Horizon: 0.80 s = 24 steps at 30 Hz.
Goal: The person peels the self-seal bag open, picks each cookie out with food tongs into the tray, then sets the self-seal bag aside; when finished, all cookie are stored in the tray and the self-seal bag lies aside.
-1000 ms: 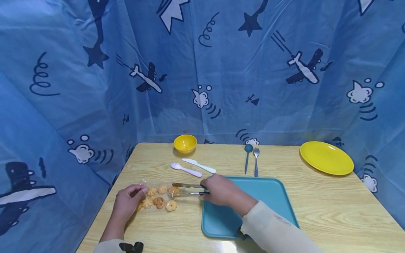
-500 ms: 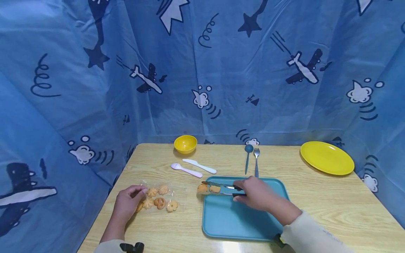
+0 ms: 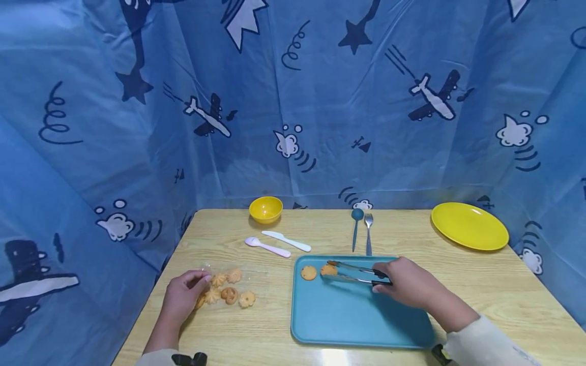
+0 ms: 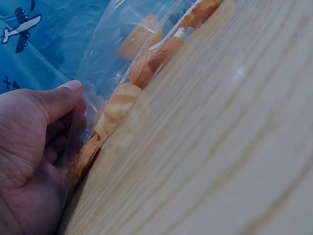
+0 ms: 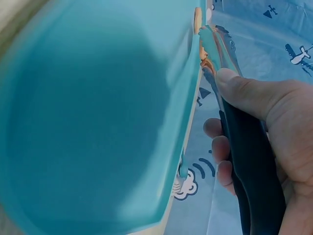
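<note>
Clear bag (image 3: 235,285) pinched in our left hand (image 3: 185,293), we're probably steadying it; our right hand (image 3: 406,282) is gripping tongs (image 3: 357,267) astride a cookie (image 3: 328,270).

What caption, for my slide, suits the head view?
Left hand pinches a cookie bag; right hand holds tongs around one cookie; another cookie lies on the tray.
</note>
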Available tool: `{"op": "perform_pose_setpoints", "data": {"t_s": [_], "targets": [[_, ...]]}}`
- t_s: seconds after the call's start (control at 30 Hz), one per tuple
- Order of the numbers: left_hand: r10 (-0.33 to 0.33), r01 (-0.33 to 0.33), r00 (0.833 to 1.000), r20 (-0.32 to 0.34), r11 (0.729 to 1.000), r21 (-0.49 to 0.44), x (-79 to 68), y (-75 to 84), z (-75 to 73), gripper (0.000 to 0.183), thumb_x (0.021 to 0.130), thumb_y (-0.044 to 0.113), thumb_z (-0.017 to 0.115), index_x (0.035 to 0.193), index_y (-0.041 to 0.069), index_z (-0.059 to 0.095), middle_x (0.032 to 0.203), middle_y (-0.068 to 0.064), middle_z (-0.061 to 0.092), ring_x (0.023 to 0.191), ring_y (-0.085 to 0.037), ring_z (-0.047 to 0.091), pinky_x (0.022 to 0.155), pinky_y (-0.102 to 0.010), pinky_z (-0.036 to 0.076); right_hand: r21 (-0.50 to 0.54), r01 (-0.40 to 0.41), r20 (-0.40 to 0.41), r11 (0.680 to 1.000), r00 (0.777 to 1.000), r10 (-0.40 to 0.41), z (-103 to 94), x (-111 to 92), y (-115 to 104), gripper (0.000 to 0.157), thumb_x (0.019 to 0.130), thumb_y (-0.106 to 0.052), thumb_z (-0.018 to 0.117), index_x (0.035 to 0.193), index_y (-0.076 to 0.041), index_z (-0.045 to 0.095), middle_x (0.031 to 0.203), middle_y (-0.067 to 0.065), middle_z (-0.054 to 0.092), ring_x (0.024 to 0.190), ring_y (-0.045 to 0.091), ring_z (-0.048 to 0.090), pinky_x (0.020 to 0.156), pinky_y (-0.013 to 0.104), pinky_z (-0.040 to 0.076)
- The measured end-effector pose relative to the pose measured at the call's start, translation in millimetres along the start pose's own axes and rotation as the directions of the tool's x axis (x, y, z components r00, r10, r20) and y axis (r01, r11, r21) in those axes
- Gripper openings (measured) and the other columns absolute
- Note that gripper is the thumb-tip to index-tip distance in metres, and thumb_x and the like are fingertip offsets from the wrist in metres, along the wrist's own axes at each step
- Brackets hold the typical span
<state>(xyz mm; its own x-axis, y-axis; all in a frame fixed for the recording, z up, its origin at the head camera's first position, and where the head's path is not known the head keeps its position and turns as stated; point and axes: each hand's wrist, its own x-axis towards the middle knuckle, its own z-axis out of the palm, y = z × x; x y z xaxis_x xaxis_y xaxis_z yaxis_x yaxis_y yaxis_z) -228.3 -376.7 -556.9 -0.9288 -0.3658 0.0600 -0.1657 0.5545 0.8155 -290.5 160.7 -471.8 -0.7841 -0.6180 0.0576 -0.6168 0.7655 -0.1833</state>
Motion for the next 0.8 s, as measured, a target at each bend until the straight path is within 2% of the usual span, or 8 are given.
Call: {"op": "perform_pose_setpoints", "data": {"t_s": [0.33, 0.63, 0.8], "targets": [[-0.002, 0.002, 1.0, 0.012, 1.0, 0.0, 0.6, -0.9, -1.0, 0.03, 0.1, 0.036, 0.067, 0.117, 0.013, 0.074, 0.124, -0.009, 0.072, 0.117, -0.025, 0.064, 0.094, -0.037, 0.056, -0.012, -0.011, -0.014, 1.0, 1.0, 0.011, 5.4, 0, 3, 0.034, 0.087, -0.034, 0.082, 0.111, -0.012, 0.071, 0.076, -0.015, 0.062, 0.064, 0.0, 0.048, 0.059, 0.026, 0.044], [0.01, -0.01, 1.0, 0.008, 1.0, 0.008, 1.3, -3.2, 0.6, 0.033, 0.099, 0.039, 0.067, 0.118, 0.013, 0.074, 0.126, -0.009, 0.07, 0.122, -0.026, 0.063, 0.099, -0.044, 0.055, -0.003, -0.007, -0.015, 1.0, 1.0, 0.007, 6.7, 1, 4, 0.032, 0.087, -0.036, 0.081, 0.108, -0.014, 0.071, 0.07, -0.017, 0.055, 0.061, 0.001, 0.045, 0.057, 0.024, 0.039], [0.006, -0.006, 1.0, 0.011, 1.0, 0.013, 2.0, -3.5, 0.5, 0.034, 0.099, 0.04, 0.067, 0.118, 0.013, 0.074, 0.127, -0.01, 0.07, 0.122, -0.027, 0.062, 0.1, -0.045, 0.054, 0.051, 0.006, -0.008, 0.999, 1.0, -0.005, 2.5, 8, -8, 0.038, 0.09, -0.035, 0.079, 0.117, -0.011, 0.07, 0.071, -0.016, 0.058, 0.059, 0.0, 0.047, 0.055, 0.022, 0.04]]}}
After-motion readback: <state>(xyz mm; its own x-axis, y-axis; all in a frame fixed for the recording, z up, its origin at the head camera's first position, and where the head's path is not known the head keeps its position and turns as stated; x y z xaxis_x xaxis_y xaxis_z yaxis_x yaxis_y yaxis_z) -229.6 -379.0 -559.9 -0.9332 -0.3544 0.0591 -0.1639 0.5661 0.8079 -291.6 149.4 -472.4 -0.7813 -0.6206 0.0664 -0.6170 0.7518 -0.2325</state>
